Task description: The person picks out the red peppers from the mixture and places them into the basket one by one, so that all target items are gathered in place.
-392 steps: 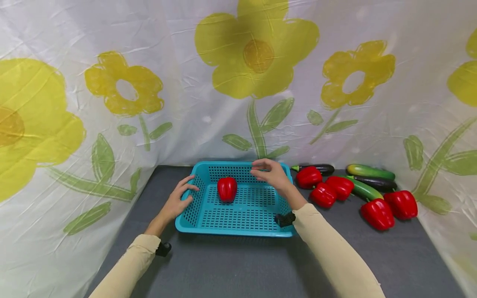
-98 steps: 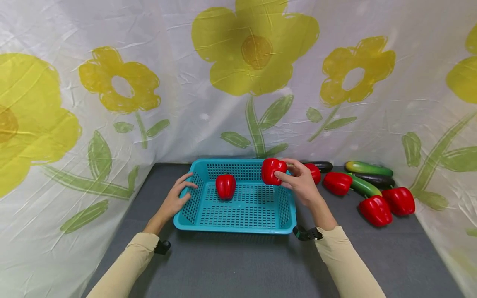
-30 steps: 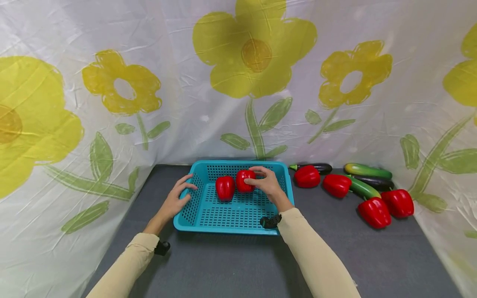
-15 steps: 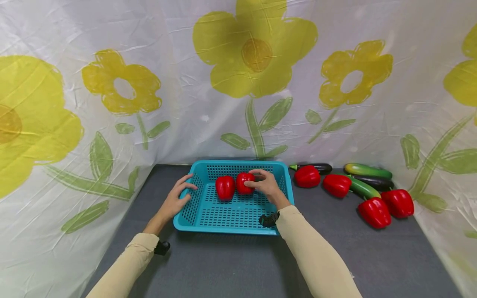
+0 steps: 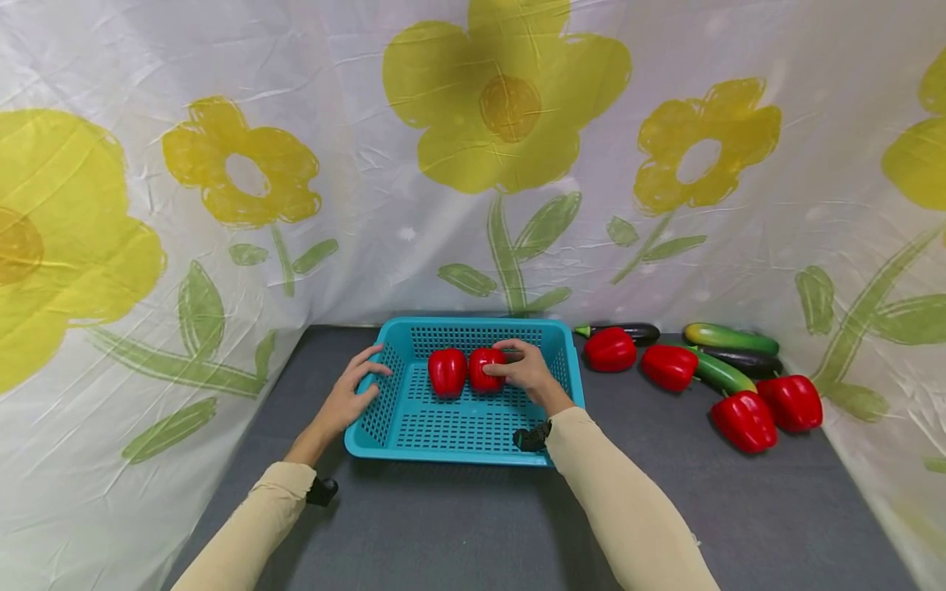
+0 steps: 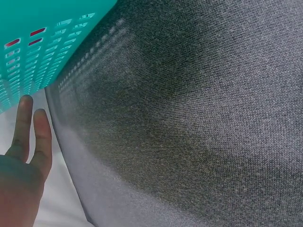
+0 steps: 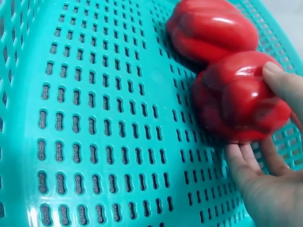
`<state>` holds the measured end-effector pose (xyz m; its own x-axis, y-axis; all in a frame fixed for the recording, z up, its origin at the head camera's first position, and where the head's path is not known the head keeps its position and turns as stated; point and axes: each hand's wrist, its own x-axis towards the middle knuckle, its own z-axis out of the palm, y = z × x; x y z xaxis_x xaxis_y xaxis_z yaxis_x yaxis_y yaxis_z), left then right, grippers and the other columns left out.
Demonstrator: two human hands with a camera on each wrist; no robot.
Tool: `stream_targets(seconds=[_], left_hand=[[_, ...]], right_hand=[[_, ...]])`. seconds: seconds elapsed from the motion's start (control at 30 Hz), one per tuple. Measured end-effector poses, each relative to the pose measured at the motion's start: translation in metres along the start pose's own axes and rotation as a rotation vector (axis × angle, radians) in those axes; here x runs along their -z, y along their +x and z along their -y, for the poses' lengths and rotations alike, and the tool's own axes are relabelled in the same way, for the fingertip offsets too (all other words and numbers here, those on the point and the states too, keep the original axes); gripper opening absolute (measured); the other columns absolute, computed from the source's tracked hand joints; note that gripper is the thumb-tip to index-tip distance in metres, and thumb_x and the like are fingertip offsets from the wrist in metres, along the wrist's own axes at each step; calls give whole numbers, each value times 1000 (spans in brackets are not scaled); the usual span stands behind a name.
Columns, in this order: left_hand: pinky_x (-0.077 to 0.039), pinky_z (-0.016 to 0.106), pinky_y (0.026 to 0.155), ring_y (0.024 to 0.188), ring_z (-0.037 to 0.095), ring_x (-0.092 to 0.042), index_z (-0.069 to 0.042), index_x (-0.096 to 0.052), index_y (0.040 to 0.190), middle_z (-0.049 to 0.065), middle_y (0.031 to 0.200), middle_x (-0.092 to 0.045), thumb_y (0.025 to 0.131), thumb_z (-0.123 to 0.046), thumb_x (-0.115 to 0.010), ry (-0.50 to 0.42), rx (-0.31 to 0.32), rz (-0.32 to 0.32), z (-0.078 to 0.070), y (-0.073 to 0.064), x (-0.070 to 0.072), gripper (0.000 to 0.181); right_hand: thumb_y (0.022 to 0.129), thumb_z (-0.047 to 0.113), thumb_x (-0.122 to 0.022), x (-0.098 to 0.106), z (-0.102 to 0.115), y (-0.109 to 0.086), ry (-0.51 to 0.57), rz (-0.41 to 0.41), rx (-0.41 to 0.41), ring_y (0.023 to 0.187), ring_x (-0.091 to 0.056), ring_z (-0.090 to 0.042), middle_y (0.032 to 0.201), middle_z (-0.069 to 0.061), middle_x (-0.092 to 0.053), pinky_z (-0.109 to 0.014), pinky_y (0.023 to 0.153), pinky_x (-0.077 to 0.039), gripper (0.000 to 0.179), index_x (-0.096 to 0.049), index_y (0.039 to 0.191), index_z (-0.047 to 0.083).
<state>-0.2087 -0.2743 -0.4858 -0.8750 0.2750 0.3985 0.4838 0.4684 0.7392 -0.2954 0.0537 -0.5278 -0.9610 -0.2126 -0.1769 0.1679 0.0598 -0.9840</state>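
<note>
In the head view, my right hand (image 5: 523, 371) grips a red bell pepper (image 5: 484, 369) inside the blue plastic basket (image 5: 473, 457), thumb on its near side and fingers round its right. The right wrist view has the held pepper (image 7: 241, 97) low over the slotted floor, right against a second red bell pepper (image 7: 213, 28). That second pepper (image 5: 447, 373) lies to its left in the head view. My left hand (image 5: 347, 397) rests at the basket's left rim with relaxed fingers. Two straight fingers (image 6: 42, 137) show beside the basket wall (image 6: 47, 42) in the left wrist view.
Right of the basket on the dark grey table (image 5: 473, 525) lie several more red bell peppers (image 5: 745, 421), two eggplants (image 5: 636, 332), a zucchini (image 5: 720, 373) and a yellow-green zucchini (image 5: 732, 338). A flower-printed cloth (image 5: 369, 246) hangs behind.
Since about three seconds ago, my right hand has carried its bell pepper from over the basket's right side in beside the other, then lowered it slightly. The left hand has stayed put.
</note>
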Motion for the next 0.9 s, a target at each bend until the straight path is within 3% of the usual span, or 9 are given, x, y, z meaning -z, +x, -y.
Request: stream_targets(seconds=[0.53,0.9], left_hand=[[-24,70,101,138,59,-25,10,-66,106,40,148,-34,86,24,-51,-9,-12,2,-2,0,1,29],[-23,71,101,138,60,-24,14,-65,107,40,148,-33,87,23,-50,-7,-7,4,-1,0,2,27]], right_hand=[[83,16,-85,-1,-3,6,-58,1,-48,119,-56,-32,135,-16,-55,-43,88,-54,53,-63,132,14],[87,13,-81,7,19,-5,-67,70,-24,132,-47,-38,146,-25,-46,-56,99,-45,60,-56,142,8]])
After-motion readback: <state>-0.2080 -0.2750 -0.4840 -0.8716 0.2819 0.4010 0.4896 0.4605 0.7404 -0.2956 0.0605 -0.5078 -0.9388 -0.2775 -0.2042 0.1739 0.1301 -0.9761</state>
